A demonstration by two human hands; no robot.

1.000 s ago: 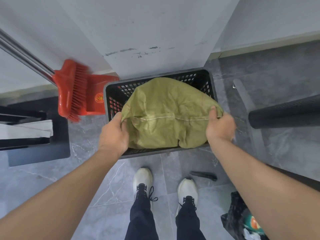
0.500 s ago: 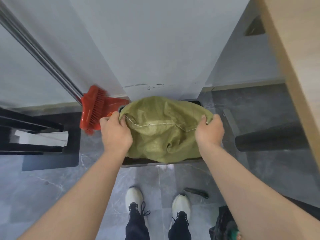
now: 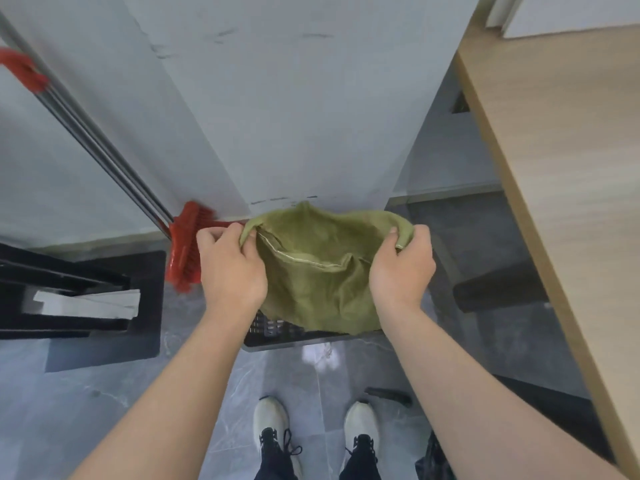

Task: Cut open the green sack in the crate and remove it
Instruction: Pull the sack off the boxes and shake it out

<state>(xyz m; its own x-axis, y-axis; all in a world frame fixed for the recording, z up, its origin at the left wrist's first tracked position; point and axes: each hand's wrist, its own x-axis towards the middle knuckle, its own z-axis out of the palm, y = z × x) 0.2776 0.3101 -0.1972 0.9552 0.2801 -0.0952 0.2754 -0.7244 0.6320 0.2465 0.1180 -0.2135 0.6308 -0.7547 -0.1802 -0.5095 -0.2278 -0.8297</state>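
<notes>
A green woven sack (image 3: 322, 271) with a white stitched seam hangs between my two hands, above a black slatted crate (image 3: 277, 336) on the floor. My left hand (image 3: 230, 268) pinches the sack's upper left edge. At the upper right edge my right hand (image 3: 401, 268) grips the fabric. The sack covers most of the crate, and only the crate's near rim shows below it. The sack's bottom edge still reaches down to the crate.
A red broom (image 3: 183, 251) with a metal handle leans on the wall at left. A black stand (image 3: 104, 306) holding white boards sits left. A wooden tabletop (image 3: 561, 188) juts in at right, a dark roll (image 3: 498, 289) beneath it. A dark tool (image 3: 388, 394) lies by my shoes.
Both hands have lifted the sack up out of the crate and my view has risen, so the crate's far rim is now hidden behind the sack.
</notes>
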